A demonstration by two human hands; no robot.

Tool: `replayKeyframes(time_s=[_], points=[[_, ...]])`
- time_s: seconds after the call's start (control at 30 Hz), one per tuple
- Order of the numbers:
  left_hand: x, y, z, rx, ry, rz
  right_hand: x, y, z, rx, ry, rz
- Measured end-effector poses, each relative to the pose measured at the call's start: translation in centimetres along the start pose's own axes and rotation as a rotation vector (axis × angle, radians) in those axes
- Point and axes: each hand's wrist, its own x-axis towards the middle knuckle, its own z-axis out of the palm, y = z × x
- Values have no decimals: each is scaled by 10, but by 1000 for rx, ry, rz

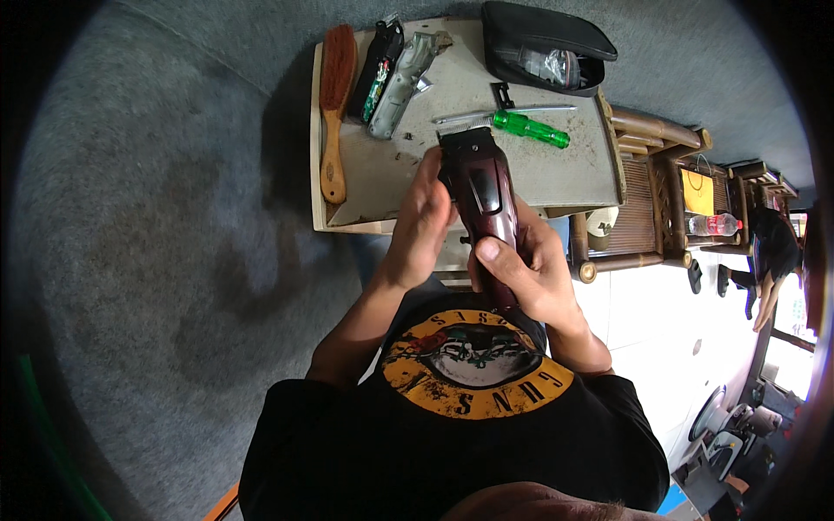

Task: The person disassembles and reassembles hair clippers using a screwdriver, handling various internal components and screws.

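A dark maroon hair clipper (pixel 486 187) is held up in front of my chest, its blade end pointing away from me. My right hand (pixel 540 271) wraps round its lower body, with the thumb lying across the front. My left hand (pixel 420 224) is at the left side of the clipper's head, with fingers against it; their tips are partly hidden behind it. Beyond the clipper, a green-handled screwdriver (pixel 532 128) lies on a tray-topped stand (pixel 373 178). Near it are a slim metal rod (pixel 460 117) and a small black part (pixel 502 95).
On the stand's left lie a wooden-handled brush (pixel 334 148), an opened black clipper body (pixel 375 74) and a grey clipper housing (pixel 404 87). A black zip case (pixel 547 48) sits open at the back right. Bamboo chairs (pixel 634 204) stand to the right, and a person (pixel 773 252) farther off.
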Motion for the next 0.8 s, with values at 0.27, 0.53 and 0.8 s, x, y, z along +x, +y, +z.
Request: replayKeyframes(time_s=[0.27,0.53,0.8], points=[[-25,19,-9,380,50,-181,2,6,-2,-131,-38,84],[-15,57,-32,802,256,105,18,3,-26,-334,215,-15],[25,69,-38,1341,438,230,68,-11,-31,-268,124,13]])
